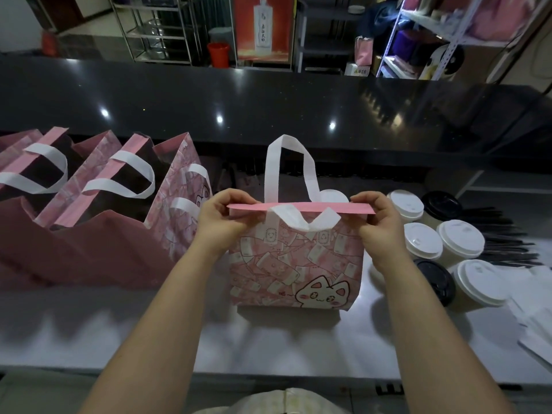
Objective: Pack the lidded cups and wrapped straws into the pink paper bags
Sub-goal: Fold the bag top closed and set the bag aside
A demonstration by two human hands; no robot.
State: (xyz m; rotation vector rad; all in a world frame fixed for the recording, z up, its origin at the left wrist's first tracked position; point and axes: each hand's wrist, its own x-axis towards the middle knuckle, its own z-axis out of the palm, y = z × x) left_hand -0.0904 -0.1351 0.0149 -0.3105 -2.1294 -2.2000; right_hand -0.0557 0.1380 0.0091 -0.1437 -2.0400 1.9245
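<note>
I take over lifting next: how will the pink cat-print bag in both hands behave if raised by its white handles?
The pink bag probably flexes; its paper walls bow slightly. The white handles look soft: one flops over the rim, so expect slack. Left hand and right hand pinch the rim shut, hiding the contents, so weight is unclear.

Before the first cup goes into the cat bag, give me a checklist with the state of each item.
1. Bag upright on the counter: ok. The cat bag stands on its base.
2. Both grips on the rim: ok. Left hand and right hand pinch the two ends of the top edge.
3. Mouth open: not ok. The rim is pressed flat into one pink line.
4. Handles clear of the mouth: not ok. The near handle flops over the rim.
5. Cups in reach: ok. The lidded cups stand just right of the bag.
6. Bag empty: cannot tell. The inside is hidden.
</note>
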